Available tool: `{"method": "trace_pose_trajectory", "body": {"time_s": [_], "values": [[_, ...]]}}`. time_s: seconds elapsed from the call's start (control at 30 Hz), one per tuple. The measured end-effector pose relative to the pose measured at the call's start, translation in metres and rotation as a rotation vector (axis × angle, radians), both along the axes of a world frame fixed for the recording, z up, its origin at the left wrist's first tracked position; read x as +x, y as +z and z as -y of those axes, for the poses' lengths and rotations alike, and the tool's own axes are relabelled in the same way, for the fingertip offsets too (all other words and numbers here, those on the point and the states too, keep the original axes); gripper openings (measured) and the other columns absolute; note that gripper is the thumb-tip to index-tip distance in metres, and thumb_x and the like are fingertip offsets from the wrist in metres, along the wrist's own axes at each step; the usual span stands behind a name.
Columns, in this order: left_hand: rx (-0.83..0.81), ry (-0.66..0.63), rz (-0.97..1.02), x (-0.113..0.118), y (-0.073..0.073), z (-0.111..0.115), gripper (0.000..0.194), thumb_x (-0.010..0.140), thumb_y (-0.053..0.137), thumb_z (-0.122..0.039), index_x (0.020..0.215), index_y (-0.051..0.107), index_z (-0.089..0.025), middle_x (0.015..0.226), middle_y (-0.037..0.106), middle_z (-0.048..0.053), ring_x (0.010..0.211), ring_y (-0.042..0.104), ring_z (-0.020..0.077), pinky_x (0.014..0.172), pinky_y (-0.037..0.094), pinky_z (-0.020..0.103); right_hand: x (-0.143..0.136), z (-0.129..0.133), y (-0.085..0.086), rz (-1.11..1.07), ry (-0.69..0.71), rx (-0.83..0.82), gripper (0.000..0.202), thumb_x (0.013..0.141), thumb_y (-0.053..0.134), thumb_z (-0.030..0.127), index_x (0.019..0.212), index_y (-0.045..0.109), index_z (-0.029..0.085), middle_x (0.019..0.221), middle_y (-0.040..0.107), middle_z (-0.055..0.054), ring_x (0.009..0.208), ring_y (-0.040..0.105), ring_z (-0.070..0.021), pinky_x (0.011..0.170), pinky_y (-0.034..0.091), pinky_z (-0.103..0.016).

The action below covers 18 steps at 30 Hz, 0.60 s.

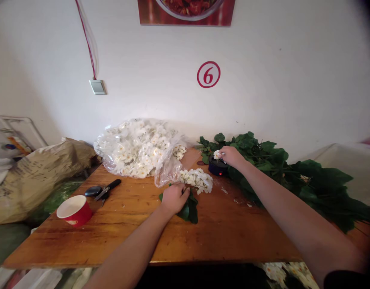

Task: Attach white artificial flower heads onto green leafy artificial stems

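My right hand (229, 155) is closed on a small white flower (217, 154), which it holds over a dark round pot (216, 167) with a red light on its side. At the middle of the table, my left hand (175, 197) rests on a sprig of green leaves (191, 209), its fingers bent round the stem end. White flowers (198, 180) lie in a small heap just beyond it. Behind them a clear plastic bag (139, 150) is full of white flowers. A large pile of green leaves (263, 160) spreads over the table's right side.
On the wooden table (127, 241) stand a red paper cup (75, 210) at the left and, behind it, pliers (108, 189) beside a black oval object (93, 191). White scraps lie near the pot. Brown sacks (40, 176) are at the left; the wall rises behind.
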<state>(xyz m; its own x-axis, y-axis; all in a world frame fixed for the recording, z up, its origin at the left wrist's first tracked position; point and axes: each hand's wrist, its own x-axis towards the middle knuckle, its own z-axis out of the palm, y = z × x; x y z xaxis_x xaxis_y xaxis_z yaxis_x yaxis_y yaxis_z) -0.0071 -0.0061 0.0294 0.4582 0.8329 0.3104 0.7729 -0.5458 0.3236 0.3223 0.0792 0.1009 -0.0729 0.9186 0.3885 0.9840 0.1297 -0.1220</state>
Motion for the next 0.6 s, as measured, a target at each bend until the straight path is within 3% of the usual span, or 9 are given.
{"method": "trace_pose_trajectory", "body": {"time_s": [0.2, 0.47, 0.6], "values": [[0.012, -0.016, 0.021, 0.0, 0.0, -0.001, 0.034, 0.095, 0.041, -0.04, 0.071, 0.054, -0.019, 0.079, 0.062, 0.003, 0.078, 0.058, 0.0165, 0.067, 0.035, 0.026, -0.004, -0.004, -0.007, 0.007, -0.012, -0.053, 0.011, 0.072, 0.068, 0.015, 0.08, 0.076, 0.016, 0.088, 0.072, -0.008, 0.083, 0.064, -0.0187, 0.074, 0.042, -0.024], [0.008, -0.025, 0.031, 0.0, -0.001, -0.003, 0.034, 0.094, 0.042, -0.039, 0.071, 0.054, -0.019, 0.078, 0.062, 0.003, 0.077, 0.058, 0.0163, 0.067, 0.035, 0.026, 0.001, 0.006, 0.006, -0.089, -0.075, 0.007, 0.016, 0.079, 0.063, 0.023, 0.087, 0.076, 0.016, 0.096, 0.072, -0.009, 0.09, 0.064, -0.0212, 0.077, 0.045, -0.027], [0.019, -0.027, 0.025, 0.001, -0.003, -0.003, 0.035, 0.095, 0.04, -0.041, 0.071, 0.053, -0.019, 0.078, 0.061, 0.004, 0.077, 0.058, 0.0169, 0.067, 0.035, 0.026, -0.002, 0.007, 0.004, -0.151, -0.115, 0.012, 0.017, 0.077, 0.066, 0.025, 0.087, 0.076, 0.015, 0.095, 0.073, -0.009, 0.089, 0.065, -0.021, 0.075, 0.045, -0.026]]}}
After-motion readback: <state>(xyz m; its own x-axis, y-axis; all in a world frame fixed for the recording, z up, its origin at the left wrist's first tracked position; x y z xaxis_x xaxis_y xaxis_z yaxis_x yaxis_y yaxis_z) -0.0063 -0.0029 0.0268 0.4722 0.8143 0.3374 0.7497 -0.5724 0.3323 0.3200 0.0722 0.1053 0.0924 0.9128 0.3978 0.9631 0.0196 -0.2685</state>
